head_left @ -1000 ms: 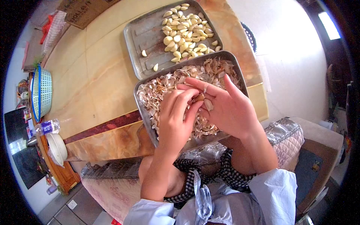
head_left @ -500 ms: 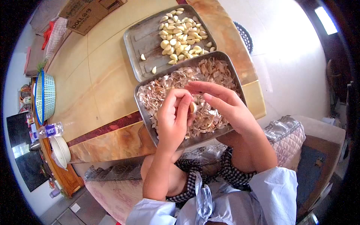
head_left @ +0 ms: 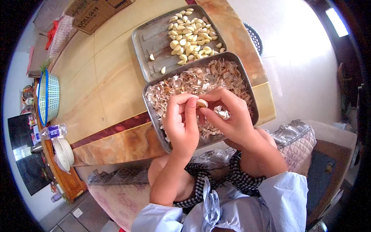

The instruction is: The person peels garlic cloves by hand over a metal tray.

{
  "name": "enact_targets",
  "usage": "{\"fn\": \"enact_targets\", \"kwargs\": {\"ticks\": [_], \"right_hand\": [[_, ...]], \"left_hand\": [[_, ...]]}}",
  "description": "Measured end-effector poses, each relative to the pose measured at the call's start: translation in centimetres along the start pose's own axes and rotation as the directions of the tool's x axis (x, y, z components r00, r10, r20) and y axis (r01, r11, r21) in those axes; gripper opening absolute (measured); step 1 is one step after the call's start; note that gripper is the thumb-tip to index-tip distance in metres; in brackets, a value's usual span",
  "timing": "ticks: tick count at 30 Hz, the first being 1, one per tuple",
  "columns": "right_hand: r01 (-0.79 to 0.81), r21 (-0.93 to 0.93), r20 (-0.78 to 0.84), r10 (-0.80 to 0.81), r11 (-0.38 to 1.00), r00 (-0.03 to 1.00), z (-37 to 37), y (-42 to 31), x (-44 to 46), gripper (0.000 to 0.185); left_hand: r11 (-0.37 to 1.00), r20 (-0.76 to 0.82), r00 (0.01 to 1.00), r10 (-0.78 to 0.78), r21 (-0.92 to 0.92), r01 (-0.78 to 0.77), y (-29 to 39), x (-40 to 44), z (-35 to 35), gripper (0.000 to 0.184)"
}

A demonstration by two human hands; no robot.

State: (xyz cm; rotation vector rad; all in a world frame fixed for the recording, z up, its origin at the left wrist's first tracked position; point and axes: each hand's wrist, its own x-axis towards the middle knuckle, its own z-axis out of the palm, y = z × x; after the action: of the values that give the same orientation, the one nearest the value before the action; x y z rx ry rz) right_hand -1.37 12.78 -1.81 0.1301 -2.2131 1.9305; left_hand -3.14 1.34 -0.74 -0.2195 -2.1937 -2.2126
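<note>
Change from half a second ago: right hand (head_left: pixel 228 114) brought in from a spread, extended posture to a curled one, fingertips now at the garlic clove (head_left: pixel 202 103); left hand (head_left: pixel 181 120) in the same pinch as before. Position of clove: at the tips of the left thumb and index finger, between the two hands (brownish surface uppermost). State of left hand: thumb and index finger closed on the clove, remaining fingers folded inward. State of right hand: half-closed, thumb and index finger slightly apart about the clove's other end; firm grip or light touch, cannot tell. Directly beneath both hands: peel tray (head_left: pixel 208 143), filled with garlic skins (head_left: pixel 174 87). Beyond the hands, adjoining: second tray (head_left: pixel 154 42), with pale peeled cloves (head_left: pixel 191 36), mostly bunched together
</note>
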Motion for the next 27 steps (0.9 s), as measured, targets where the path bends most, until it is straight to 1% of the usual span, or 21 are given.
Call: {"fn": "enact_targets", "kwargs": {"ticks": [2,4,5,6,8,9,10,11,12,13,14,15,16,17,18,20,21,22,24,25,27], "right_hand": [[0.056,-0.083,-0.038,-0.059,0.995,0.998,0.0,-0.4,0.1,0.020],[0.082,-0.123,-0.049,-0.088,0.989,0.995,-0.2,-0.2,0.1,0.019],[0.106,-0.161,-0.058,-0.117,0.981,0.991,-0.3,-0.1,0.1,0.019],[0.105,-0.161,-0.058,-0.116,0.981,0.992,-0.4,-0.2,0.0,0.019],[-0.058,-0.048,-0.085,0.054,0.997,0.995,-0.5,-0.6,-0.1,0.014],[-0.059,-0.048,-0.085,0.054,0.997,0.995,-0.6,-0.6,-0.2,0.014],[-0.133,0.118,-0.078,0.143,0.984,0.987,-0.7,-0.5,-0.2,0.013],[-0.203,0.279,-0.058,0.228,0.938,0.972,-0.7,-0.5,-0.3,0.012],[-0.204,0.279,-0.059,0.229,0.938,0.972,-0.9,-0.7,-0.2,0.012],[-0.267,0.382,-0.027,0.299,0.885,0.954,-1.1,-1.2,-0.1,0.012],[-0.325,0.478,0.012,0.364,0.816,0.931,-1.2,-1.4,0.0,0.013],[-0.325,0.478,0.011,0.365,0.816,0.931,-1.5,-1.3,-0.1,0.013],[-0.368,0.436,0.067,0.378,0.821,0.924,-2.1,-1.2,-0.2,0.013],[-0.407,0.392,0.123,0.392,0.825,0.912,-2.4,-1.0,-0.2,0.013],[-0.408,0.393,0.122,0.394,0.824,0.911,-2.4,-1.0,-0.2,0.013],[-0.435,0.374,0.150,0.409,0.819,0.900,-2.4,-1.0,-0.1,0.014],[-0.435,0.374,0.149,0.410,0.819,0.900,-2.4,-0.9,-0.1,0.014],[-0.433,0.376,0.155,0.406,0.819,0.901,-2.4,-0.8,0.0,0.013],[-0.432,0.377,0.160,0.402,0.819,0.901,-2.3,-0.8,0.0,0.012],[-0.424,0.360,0.133,0.404,0.831,0.905,-2.1,-0.8,0.1,0.010],[-0.416,0.342,0.106,0.405,0.843,0.908,-1.8,-0.7,0.0,0.009]], "left_hand": [[0.999,0.004,1.000,0.002,0.033,-0.002,-0.1,0.0,0.0,0.007],[0.984,-0.006,0.990,0.138,0.111,-0.137,-0.6,0.1,0.0,0.005],[0.985,-0.006,0.991,0.137,0.111,-0.136,-0.7,0.1,0.0,0.005],[0.987,-0.008,0.992,0.127,0.101,-0.125,-0.8,0.0,0.0,0.005],[0.989,-0.011,0.993,0.114,0.092,-0.112,-0.9,0.0,-0.2,0.006],[0.993,-0.013,0.998,0.059,0.103,-0.058,-1.0,0.0,-0.3,0.007],[0.994,-0.016,1.000,0.005,0.114,-0.003,-1.0,0.2,-0.4,0.011],[0.994,-0.015,1.000,0.004,0.113,-0.002,-1.1,0.5,-0.5,0.011],[0.935,0.051,0.985,0.162,0.310,-0.170,-1.2,0.9,-0.5,0.013],[0.812,0.147,0.943,0.299,0.480,-0.332,-1.3,1.2,-0.6,0.015],[0.812,0.147,0.943,0.298,0.480,-0.331,-1.2,1.2,-0.7,0.015],[0.779,0.211,0.918,0.334,0.487,-0.395,-1.1,1.2,-0.8,0.018],[0.742,0.275,0.888,0.368,0.489,-0.459,-1.0,1.1,-0.8,0.020],[0.780,0.299,0.901,0.316,0.459,-0.426,-1.2,0.7,-0.8,0.020],[0.780,0.300,0.901,0.314,0.459,-0.425,-1.2,0.5,-0.8,0.020],[0.699,0.379,0.858,0.347,0.506,-0.506,-1.2,0.2,-0.8,0.021],[0.650,0.430,0.820,0.377,0.507,-0.566,-1.2,0.3,-0.9,0.027],[0.651,0.431,0.820,0.377,0.507,-0.566,-1.2,0.3,-1.1,0.027],[0.597,0.488,0.789,0.375,0.524,-0.608,-1.5,0.4,-1.3,0.025],[0.597,0.488,0.788,0.375,0.523,-0.608,-1.5,0.3,-1.3,0.025],[0.508,0.542,0.746,0.387,0.550,-0.663,-1.4,0.2,-1.3,0.023]]}}
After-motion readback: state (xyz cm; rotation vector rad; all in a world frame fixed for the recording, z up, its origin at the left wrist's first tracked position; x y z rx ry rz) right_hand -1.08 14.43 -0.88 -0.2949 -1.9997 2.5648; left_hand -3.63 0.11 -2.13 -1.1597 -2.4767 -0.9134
